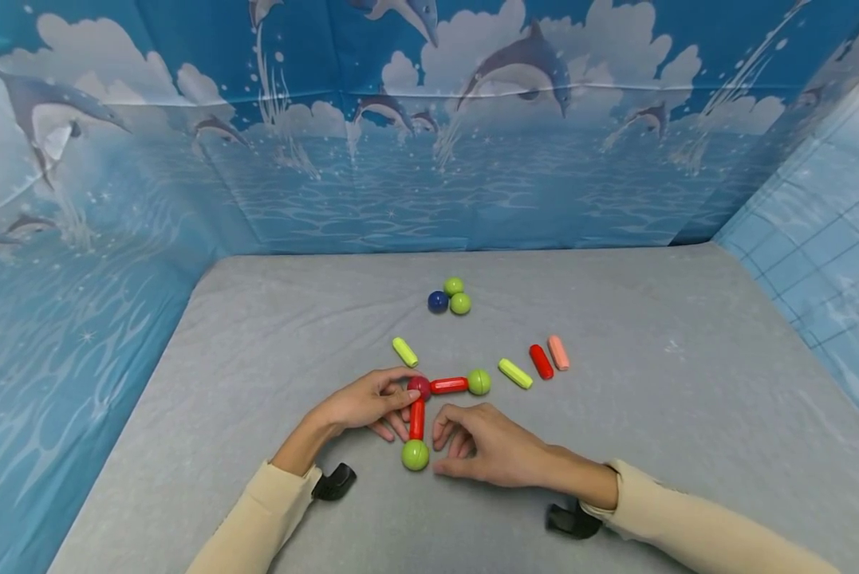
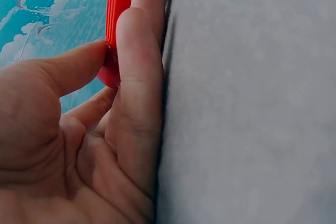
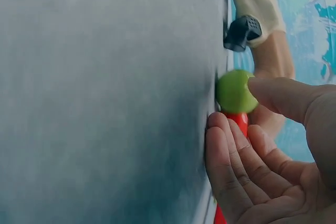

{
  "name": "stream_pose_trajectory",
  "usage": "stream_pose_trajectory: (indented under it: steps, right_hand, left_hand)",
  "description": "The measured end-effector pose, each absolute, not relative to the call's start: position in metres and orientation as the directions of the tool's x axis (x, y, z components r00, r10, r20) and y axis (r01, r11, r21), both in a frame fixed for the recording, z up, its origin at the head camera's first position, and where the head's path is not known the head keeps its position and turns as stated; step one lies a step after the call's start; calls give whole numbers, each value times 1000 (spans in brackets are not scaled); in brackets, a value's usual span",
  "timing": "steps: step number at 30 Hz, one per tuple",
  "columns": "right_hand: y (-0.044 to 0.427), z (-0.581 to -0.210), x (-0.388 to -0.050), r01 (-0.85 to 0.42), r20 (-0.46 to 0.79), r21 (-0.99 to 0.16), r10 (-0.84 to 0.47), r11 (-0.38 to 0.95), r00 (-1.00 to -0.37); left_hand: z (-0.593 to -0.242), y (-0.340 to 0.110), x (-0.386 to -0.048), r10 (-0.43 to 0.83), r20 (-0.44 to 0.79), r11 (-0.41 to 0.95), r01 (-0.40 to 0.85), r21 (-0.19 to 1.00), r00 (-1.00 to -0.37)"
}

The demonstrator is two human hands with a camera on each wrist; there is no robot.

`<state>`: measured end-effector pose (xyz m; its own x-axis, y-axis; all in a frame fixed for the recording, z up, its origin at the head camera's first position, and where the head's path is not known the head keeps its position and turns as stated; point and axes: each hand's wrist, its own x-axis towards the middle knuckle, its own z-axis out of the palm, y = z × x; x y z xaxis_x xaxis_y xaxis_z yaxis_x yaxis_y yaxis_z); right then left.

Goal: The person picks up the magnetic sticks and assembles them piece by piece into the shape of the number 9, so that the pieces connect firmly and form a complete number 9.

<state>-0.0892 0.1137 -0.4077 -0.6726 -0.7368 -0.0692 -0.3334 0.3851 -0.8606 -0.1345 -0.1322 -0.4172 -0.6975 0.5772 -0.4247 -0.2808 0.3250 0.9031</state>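
Note:
My left hand (image 1: 370,401) pinches a dark red ball (image 1: 419,387), the corner of an L-shaped build lying on the table. One red rod (image 1: 449,385) runs from that ball to a green ball (image 1: 479,382) on the right. Another red rod (image 1: 416,419) leads toward me and ends in a second green ball (image 1: 415,455). Just right of this near ball is my right hand (image 1: 492,446), its fingers loosely bent and nothing held between them. In the left wrist view, thumb and fingers partly cover the red ball (image 2: 108,75).
Beyond the build lie a yellow-green rod (image 1: 404,351), a dark blue ball (image 1: 438,301) and two green balls (image 1: 461,304). To the right are another yellow-green rod (image 1: 515,374), a red rod (image 1: 541,362) and a salmon rod (image 1: 558,352). Dolphin-print curtains (image 1: 372,191) border the grey table (image 1: 652,383).

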Motion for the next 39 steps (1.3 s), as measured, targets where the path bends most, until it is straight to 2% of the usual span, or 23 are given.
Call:
stream_pose_trajectory:
  steps: [6, 15, 21, 32, 35, 39]
  right_hand:
    - [132, -398, -97, -371, -34, -831, -703, 415, -711]
    - [166, -380, -115, -387, 79, -798, -557, 462, -827]
    - [185, -382, -127, -406, 122, -773, -514, 487, -849]
    - [224, -385, -155, -329, 38, -725, -442, 605, -896]
    - [238, -384, -162, -256, -26, -746, -412, 614, -911]
    - [256, -384, -171, -186, -122, -780, -437, 598, -891]
  left_hand:
    - [-417, -133, -134, 579, -427, 322, -286, 902, -694]
    - [-416, -133, -135, 578, -431, 321, -292, 901, -693]
    - [-417, -134, -134, 576, -431, 321, -293, 901, -694]
    - [-416, -134, -134, 567, -435, 333, -288, 898, -699]
    - [-416, -134, -134, 571, -435, 333, -287, 898, -697]
    - [-416, -134, -134, 573, -435, 331, -289, 898, -695]
